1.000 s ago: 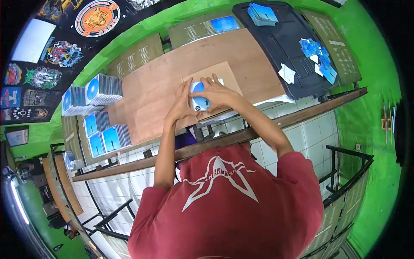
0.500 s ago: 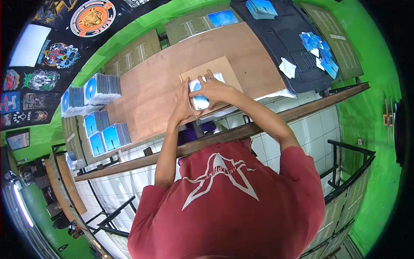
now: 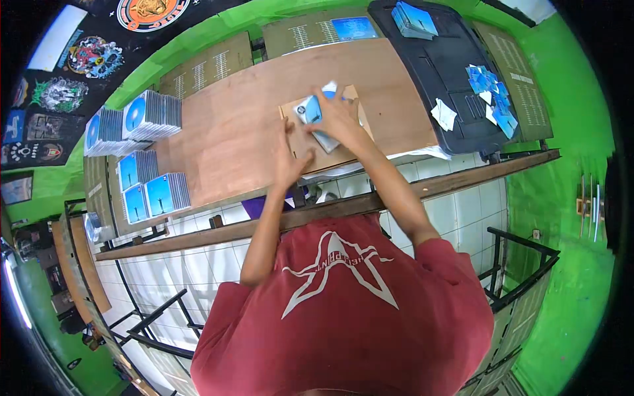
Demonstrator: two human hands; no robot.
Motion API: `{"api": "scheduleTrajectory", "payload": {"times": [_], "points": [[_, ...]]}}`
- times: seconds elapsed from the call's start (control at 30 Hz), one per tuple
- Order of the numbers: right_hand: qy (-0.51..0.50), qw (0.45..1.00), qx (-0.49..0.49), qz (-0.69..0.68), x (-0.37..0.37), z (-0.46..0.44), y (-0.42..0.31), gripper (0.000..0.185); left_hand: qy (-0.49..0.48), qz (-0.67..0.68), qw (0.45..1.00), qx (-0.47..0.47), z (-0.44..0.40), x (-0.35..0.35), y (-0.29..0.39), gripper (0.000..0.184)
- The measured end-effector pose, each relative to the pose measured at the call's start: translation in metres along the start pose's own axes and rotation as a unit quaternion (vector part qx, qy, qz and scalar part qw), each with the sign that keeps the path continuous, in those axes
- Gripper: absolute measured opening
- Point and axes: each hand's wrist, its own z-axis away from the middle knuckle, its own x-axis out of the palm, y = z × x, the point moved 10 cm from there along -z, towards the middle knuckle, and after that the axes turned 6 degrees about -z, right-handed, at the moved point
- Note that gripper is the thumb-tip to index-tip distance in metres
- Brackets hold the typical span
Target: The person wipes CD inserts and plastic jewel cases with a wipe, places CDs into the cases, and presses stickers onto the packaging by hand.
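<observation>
A CD case [image 3: 309, 111] with a blue and white cover sits at a slant over a cardboard sheet [image 3: 335, 158] on the wooden table. My right hand [image 3: 338, 115] is on top of it, thumb and fingers gripping its sides. Beyond these fingertips shows a small white and blue piece [image 3: 329, 86], too blurred to name. To the left, my left hand [image 3: 289, 158] is apart from the case, thumb and fingers spread, over the cardboard's left edge. Part of the case is hidden under my right hand.
Stacks of CD cases [image 3: 148, 122] stand at the table's left end, with shorter stacks [image 3: 166, 195] nearer. On the black lid-like surface [image 3: 439, 72] at the right are blue booklets [image 3: 414, 21], scattered blue pieces [image 3: 485, 82] and white scraps [image 3: 443, 115]. A wooden beam [image 3: 456, 185] runs along the front.
The case has turned from nearly straight to slanted and moved slightly away under my right hand. My left hand has let go of its left side and spread. The whole view has shifted slightly.
</observation>
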Motion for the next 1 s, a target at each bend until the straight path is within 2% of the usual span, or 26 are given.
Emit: {"api": "scheduleTrajectory", "payload": {"times": [0.03, 0.1, 0.17, 0.23, 0.33, 0.37, 0.4, 0.47, 0.5, 0.53, 0.6, 0.63, 0.67, 0.73, 0.77, 0.8, 0.87, 0.9, 0.93, 1.0], "points": [[0.038, 0.998, 0.009, 0.045, -0.01, 0.0, -0.003, 0.09, 0.028, -0.081, 0.996, -0.009, 0.007, 0.004, 0.006, 0.107], [0.041, 0.995, 0.04, 0.078, 0.003, -0.011, 0.007, 0.087, 0.056, -0.253, 0.966, -0.021, 0.015, 0.016, 0.024, 0.11], [0.041, 0.99, 0.069, 0.114, 0.007, -0.016, 0.019, 0.084, 0.049, -0.251, 0.967, -0.01, 0.016, 0.029, 0.037, 0.11], [-0.042, 0.99, 0.107, 0.076, 0.022, -0.018, 0.033, 0.087, 0.036, -0.231, 0.972, 0.0, 0.013, 0.04, 0.041, 0.114], [0.022, 0.993, 0.082, 0.082, 0.012, -0.011, 0.046, 0.076, 0.017, -0.219, 0.975, -0.012, 0.009, 0.053, 0.048, 0.118], [0.016, 0.997, 0.056, 0.042, 0.026, -0.019, 0.065, 0.065, 0.028, -0.194, 0.981, 0.009, 0.006, 0.056, 0.05, 0.121], [0.014, 0.997, 0.055, 0.047, 0.018, -0.017, 0.073, 0.065, 0.029, -0.19, 0.981, 0.008, 0.003, 0.056, 0.054, 0.121], [-0.018, 0.996, 0.065, -0.061, 0.006, -0.012, 0.089, 0.053, 0.021, -0.206, 0.978, 0.021, -0.005, 0.054, 0.068, 0.122], [-0.015, 0.983, 0.036, -0.179, 0.021, -0.018, 0.11, 0.048, 0.019, -0.215, 0.976, 0.033, -0.008, 0.054, 0.07, 0.12], [-0.011, 0.983, 0.039, -0.177, 0.015, -0.017, 0.11, 0.048, 0.016, -0.212, 0.976, 0.037, -0.009, 0.054, 0.069, 0.12], [-0.014, 0.984, -0.003, -0.178, 0.009, -0.016, 0.102, 0.049, 0.007, -0.165, 0.985, 0.055, -0.006, 0.056, 0.067, 0.116], [-0.004, 0.986, -0.054, -0.155, 0.013, -0.023, 0.091, 0.05, 0.012, -0.167, 0.983, 0.071, 0.0, 0.057, 0.069, 0.11], [-0.001, 0.986, -0.05, -0.157, 0.018, -0.022, 0.091, 0.05, 0.008, -0.169, 0.983, 0.074, 0.005, 0.059, 0.067, 0.11], [-0.008, 0.999, -0.011, -0.053, -0.001, -0.008, 0.048, 0.047, -0.016, -0.001, 1.0, 0.005, 0.014, 0.06, 0.056, 0.107], [-0.024, 0.996, -0.081, -0.041, 0.019, -0.018, 0.038, 0.044, -0.021, 0.015, 0.999, -0.022, 0.018, 0.057, 0.056, 0.094], [-0.039, 0.996, -0.076, -0.007, 0.022, -0.017, 0.024, 0.046, -0.024, 0.011, 0.999, -0.022, 0.022, 0.052, 0.053, 0.094], [-0.014, 0.988, -0.152, -0.002, 0.028, -0.007, -0.005, 0.055, -0.048, 0.042, 0.992, -0.11, 0.031, 0.043, 0.03, 0.081], [-0.031, 0.986, -0.163, -0.005, 0.035, -0.003, -0.014, 0.059, -0.007, 0.069, 0.995, -0.076, 0.033, 0.03, 0.032, 0.063], [-0.049, 0.983, -0.174, -0.007, 0.04, 0.0, -0.022, 0.063, -0.004, 0.068, 0.995, -0.077, 0.033, 0.021, 0.025, 0.063], [-0.026, 0.978, -0.207, 0.004, 0.049, 0.004, -0.028, 0.067, -0.057, 0.096, 0.987, -0.114, 0.035, 0.012, 0.007, 0.056]]}}
